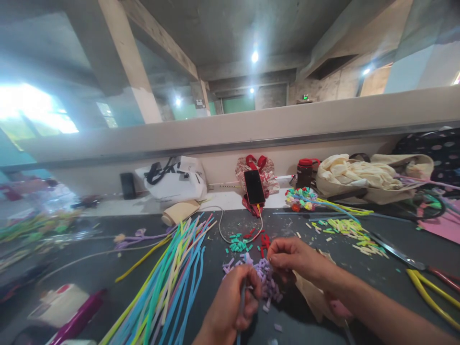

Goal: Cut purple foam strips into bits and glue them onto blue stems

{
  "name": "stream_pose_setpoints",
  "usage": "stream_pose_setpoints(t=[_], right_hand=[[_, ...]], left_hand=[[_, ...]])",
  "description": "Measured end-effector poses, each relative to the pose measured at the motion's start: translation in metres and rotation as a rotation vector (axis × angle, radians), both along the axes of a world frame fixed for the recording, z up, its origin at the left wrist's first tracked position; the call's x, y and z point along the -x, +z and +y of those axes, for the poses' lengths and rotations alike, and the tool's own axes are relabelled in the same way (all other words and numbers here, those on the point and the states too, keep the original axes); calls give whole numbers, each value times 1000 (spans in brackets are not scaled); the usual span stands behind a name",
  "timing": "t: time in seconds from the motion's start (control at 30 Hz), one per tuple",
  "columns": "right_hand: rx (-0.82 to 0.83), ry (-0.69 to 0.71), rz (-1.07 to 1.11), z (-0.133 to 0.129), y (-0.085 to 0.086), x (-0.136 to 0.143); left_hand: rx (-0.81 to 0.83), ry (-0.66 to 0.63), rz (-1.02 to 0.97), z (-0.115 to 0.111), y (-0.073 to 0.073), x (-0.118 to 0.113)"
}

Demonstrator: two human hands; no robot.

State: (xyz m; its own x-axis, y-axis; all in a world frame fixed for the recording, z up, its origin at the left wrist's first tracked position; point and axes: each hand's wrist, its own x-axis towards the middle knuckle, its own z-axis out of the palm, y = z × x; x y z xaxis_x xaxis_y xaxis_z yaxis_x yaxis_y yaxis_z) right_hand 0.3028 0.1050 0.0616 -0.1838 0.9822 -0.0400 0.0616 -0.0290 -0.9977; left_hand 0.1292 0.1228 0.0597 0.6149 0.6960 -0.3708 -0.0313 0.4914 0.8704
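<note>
Near the bottom centre, my left hand is closed around a thin bluish-grey stem that points down toward the front edge. My right hand is pinched just right of it, thumb and forefinger together; what lies between the fingertips is too small to make out. The two hands are apart. Behind and between them lies a heap of short lilac pieces. Small green pieces and red pieces lie farther back on the dark table.
Long coloured stems spread at left, beside a magenta tool. Yellow pieces, scissors and yellow-handled pliers lie right. A phone with a cable, a white bag and a bottle stand behind.
</note>
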Motion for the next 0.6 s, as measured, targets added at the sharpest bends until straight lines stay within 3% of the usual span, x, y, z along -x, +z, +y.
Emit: stream_pose_setpoints(t=[0.2,0.37,0.6], right_hand=[[-13,11,-10,0,-3,1],[-35,-2,-15,0,-3,0],[-19,23,-100,-4,4,5]], left_hand=[[-208,85,73,-1,1,-6],[-196,72,48,1,2,-3],[-233,107,79,7,-7,-1]])
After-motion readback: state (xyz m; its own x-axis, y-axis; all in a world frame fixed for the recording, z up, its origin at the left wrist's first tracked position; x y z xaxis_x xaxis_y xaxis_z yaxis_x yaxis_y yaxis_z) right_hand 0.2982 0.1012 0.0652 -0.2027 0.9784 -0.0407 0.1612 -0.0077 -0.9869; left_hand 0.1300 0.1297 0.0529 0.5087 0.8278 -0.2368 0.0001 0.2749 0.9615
